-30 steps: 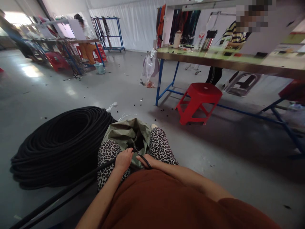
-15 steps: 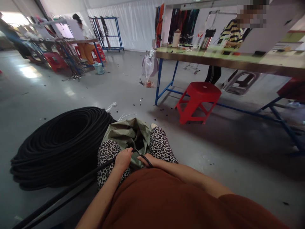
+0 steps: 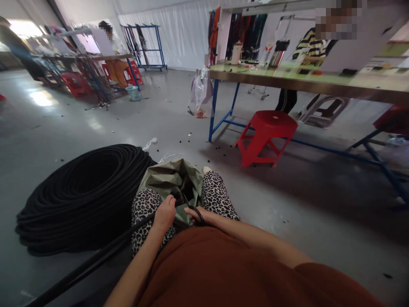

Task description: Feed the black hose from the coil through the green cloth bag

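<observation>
My left hand [image 3: 165, 213] is closed around a thick black cord [image 3: 128, 230], which runs in from the lower left across my left thigh. In my right hand [image 3: 195, 213] is a pair of black-handled scissors [image 3: 200, 215], its blades pointing up and left, close to the left hand's fingertips. Both hands are above the mouth of an olive-green sack [image 3: 159, 175] that stands between my knees. Dark contents show inside the sack, too dim to make out. A large coil of black cord [image 3: 51, 200] lies on the floor to my left.
A red plastic stool [image 3: 271, 121] stands ahead to the right, beside a long worktable [image 3: 243, 76] with blue legs. A person in a striped top [image 3: 308, 47] is behind that table. A clear plastic bag [image 3: 200, 94] hangs from its corner. Small black scraps dot the floor.
The scissors have drawn slightly away from the cord end at my left hand, which has shifted a little left. The coil and sack stay in place.
</observation>
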{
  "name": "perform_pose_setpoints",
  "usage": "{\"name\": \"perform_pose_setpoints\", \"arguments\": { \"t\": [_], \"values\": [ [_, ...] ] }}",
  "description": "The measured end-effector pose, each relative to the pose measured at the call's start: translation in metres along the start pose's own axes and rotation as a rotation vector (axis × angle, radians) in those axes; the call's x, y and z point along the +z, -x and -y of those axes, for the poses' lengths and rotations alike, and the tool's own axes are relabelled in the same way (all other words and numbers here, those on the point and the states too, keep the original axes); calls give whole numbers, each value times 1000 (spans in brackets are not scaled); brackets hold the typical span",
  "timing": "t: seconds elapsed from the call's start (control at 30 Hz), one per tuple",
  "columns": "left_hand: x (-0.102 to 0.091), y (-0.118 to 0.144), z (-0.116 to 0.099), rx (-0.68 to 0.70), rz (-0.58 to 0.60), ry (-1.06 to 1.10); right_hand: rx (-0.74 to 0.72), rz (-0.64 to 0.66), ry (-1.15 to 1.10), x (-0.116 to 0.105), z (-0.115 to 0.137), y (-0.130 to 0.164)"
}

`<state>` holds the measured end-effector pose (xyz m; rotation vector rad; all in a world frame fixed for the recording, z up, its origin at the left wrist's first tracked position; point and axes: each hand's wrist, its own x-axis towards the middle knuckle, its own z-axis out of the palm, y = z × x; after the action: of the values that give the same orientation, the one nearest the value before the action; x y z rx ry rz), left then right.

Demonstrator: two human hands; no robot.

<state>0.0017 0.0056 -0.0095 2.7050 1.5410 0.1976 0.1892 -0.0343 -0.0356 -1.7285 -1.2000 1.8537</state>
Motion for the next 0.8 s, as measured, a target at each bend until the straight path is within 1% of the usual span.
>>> {"name": "perform_pose_setpoints", "arguments": {
  "t": [0.2, 0.3, 0.6, 0.8],
  "values": [
    [-2, 3, 3, -34, -35, -61, -51, 80, -79, 0, -1, 4],
    [-3, 4, 2, -37, -30, -72, -45, 109, -104, 1, 0, 4],
    [-1, 3, -5, -5, -25, -66, -96, 162, -83, 5, -13, -15],
    [3, 3, -4, 18, -52, -66, -109, 165, -44, 4, -15, -18]
  ]
}}
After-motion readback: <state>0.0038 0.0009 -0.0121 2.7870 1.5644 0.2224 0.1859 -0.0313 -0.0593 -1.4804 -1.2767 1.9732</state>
